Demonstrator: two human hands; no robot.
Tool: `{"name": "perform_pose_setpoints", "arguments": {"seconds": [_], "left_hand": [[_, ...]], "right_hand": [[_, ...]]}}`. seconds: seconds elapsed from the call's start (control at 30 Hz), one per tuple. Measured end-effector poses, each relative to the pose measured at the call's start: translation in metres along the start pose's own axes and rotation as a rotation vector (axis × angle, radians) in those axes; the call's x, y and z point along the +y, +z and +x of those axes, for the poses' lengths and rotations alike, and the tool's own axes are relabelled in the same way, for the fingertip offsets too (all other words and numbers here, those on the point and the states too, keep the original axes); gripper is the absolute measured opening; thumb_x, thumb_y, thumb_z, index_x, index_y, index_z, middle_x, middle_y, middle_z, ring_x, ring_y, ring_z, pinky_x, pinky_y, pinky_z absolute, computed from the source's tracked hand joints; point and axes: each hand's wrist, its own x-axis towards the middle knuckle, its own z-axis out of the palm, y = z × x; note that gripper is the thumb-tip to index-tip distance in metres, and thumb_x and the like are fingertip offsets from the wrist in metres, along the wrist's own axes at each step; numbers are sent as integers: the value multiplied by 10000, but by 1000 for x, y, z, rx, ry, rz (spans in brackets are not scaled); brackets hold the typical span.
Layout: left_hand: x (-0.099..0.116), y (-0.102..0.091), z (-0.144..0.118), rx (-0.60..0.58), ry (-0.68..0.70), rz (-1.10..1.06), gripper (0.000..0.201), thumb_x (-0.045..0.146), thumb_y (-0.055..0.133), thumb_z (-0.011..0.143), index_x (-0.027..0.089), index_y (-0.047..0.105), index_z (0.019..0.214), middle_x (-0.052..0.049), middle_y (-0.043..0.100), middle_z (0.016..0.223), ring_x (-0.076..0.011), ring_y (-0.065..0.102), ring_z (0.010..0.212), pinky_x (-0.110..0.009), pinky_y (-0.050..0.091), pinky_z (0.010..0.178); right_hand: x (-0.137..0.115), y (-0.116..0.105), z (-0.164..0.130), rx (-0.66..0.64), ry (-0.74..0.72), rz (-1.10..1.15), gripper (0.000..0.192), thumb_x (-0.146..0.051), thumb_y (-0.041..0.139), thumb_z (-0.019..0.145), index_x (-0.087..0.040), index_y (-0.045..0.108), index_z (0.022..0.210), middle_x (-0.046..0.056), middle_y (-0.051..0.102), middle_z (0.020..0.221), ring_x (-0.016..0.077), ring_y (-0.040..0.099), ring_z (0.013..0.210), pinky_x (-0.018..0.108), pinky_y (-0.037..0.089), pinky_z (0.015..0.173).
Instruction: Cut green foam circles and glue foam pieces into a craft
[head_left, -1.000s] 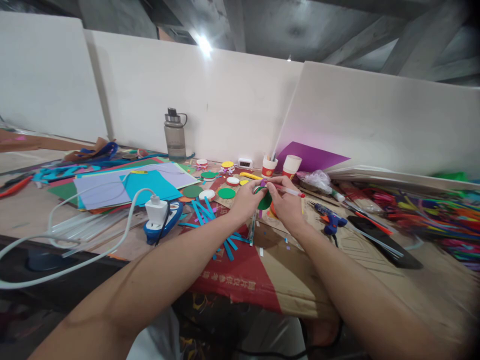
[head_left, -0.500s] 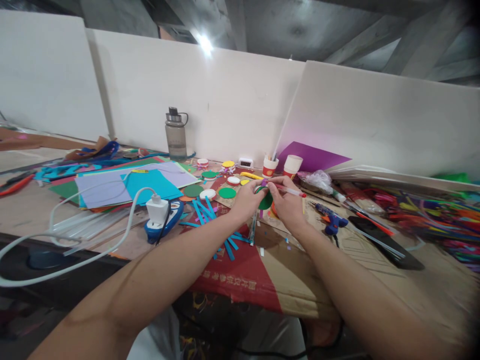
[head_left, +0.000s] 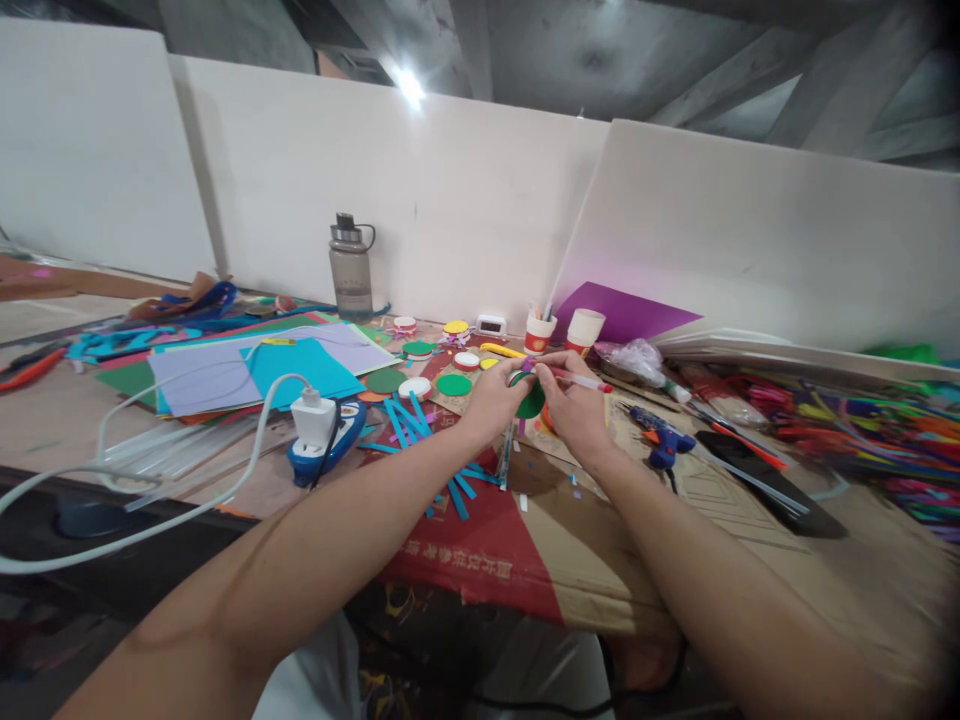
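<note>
My left hand (head_left: pixel 493 402) and my right hand (head_left: pixel 576 408) meet over the middle of the table, fingers pinched together on a green paper disc (head_left: pixel 531 402). A white pen with a red tip (head_left: pixel 581 380) lies across the top of my right hand, held in its fingers and pointing right. Under both hands lies a flattened red and brown cardboard sheet (head_left: pixel 525 545). Blue paper strips (head_left: pixel 409 420) are scattered just left of my left hand.
Coloured paper sheets (head_left: pixel 255 372) and a white charger on a power strip (head_left: pixel 319 428) lie at left. A water bottle (head_left: pixel 349 268), paper cups (head_left: pixel 582 330) and round discs (head_left: pixel 453 385) stand behind. A blue glue gun (head_left: pixel 660 436) and coloured sticks (head_left: pixel 847 420) lie right.
</note>
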Motion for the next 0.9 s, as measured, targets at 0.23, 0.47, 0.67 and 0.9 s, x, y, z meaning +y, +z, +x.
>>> {"name": "perform_pose_setpoints", "arguments": {"seconds": [0.23,0.47,0.67,0.9], "left_hand": [[2,0,-1,-10,-8,-5,295,231,580,845,136,700,1097,-88,714,1071,-197,639,969,-293,478,889],[1,0,0,-7,-5,0,302,225,578,842,126,697,1102,-94,710,1086,-200,637,969,-300,476,895],[1,-1,-1,-6,-5,0,290,215,580,839,143,702,1092,-81,717,1078,-197,643,981,-294,477,893],[2,0,0,-11,-14,-8,284,222,583,839,158,705,1088,-73,717,1096,-196,643,988,-294,479,894]], "right_hand": [[1,0,0,0,7,22,150,-360,558,879,-218,603,896,43,677,893,196,643,835,362,505,794],[3,0,0,1,16,18,145,-360,565,872,-222,602,896,43,679,887,202,645,835,370,511,790],[3,0,0,-5,22,39,134,-345,564,874,-218,600,897,41,678,879,198,649,823,365,509,788],[3,0,0,-2,19,27,139,-354,561,875,-220,598,891,43,680,883,199,645,824,364,507,781]]}}
